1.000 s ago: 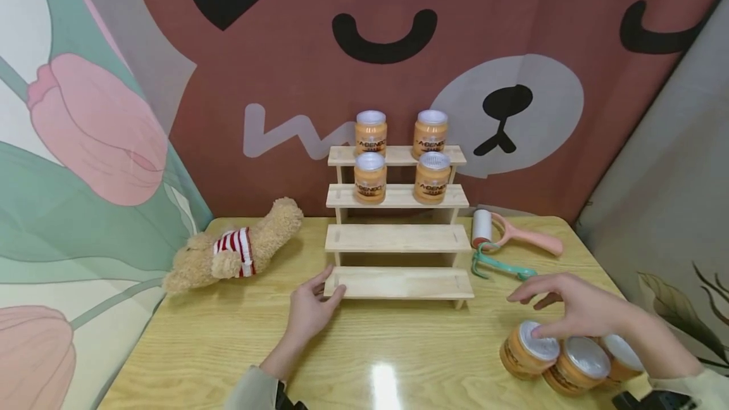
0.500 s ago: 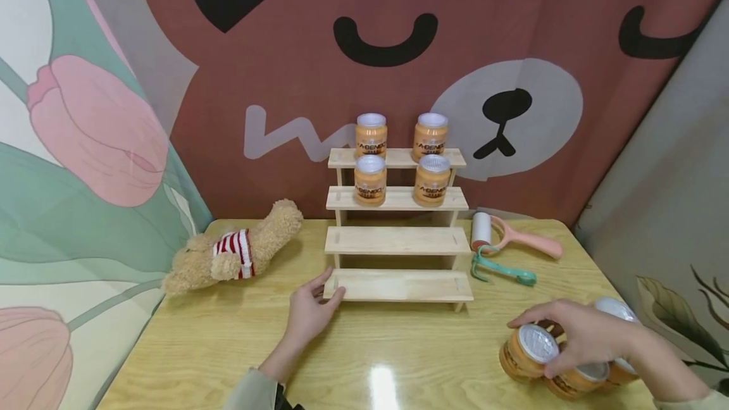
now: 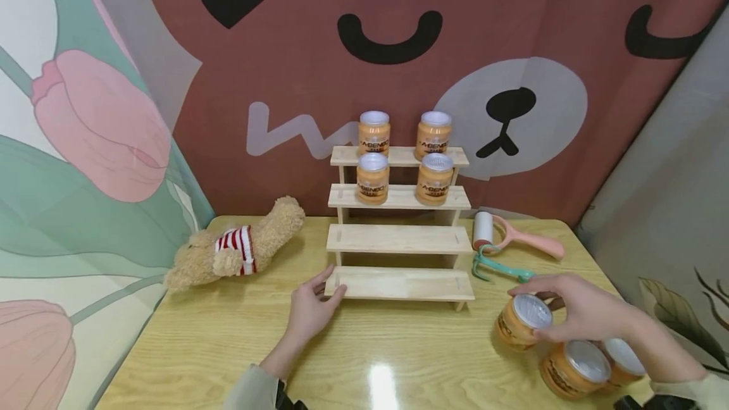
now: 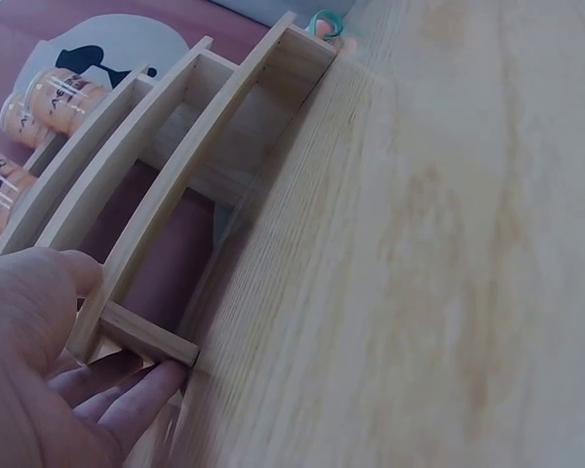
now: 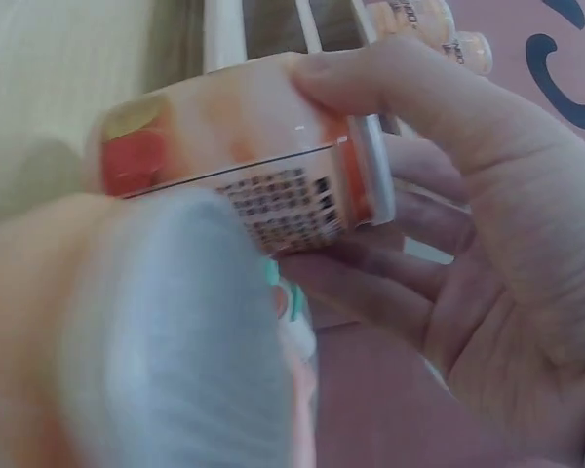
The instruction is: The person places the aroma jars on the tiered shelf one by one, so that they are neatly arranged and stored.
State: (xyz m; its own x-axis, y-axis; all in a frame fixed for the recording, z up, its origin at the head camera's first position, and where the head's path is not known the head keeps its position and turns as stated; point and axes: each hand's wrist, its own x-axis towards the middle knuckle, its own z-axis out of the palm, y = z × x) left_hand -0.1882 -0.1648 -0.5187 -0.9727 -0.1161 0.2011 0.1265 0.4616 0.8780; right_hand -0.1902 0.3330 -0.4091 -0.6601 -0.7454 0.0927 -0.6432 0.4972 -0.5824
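My right hand grips an orange jar with a silvery lid, thumb on one side and fingers round the other. In the right wrist view the jar's printed label faces the camera. Two more jars stand together just below that hand. At the left end of a four-step wooden rack, my left hand holds the lowest step, thumb on top and fingers at its end, as the left wrist view also shows. On the two upper steps stand several matching jars, labels forward.
A plush toy in a striped shirt lies left of the rack. To its right lie a pink-handled lint roller and a green claw-like tool. A printed curtain hangs behind the table.
My right hand has come down onto the nearest jar, grasped it and moved it up and slightly left, apart from the other two. The left hand has stayed at the rack.
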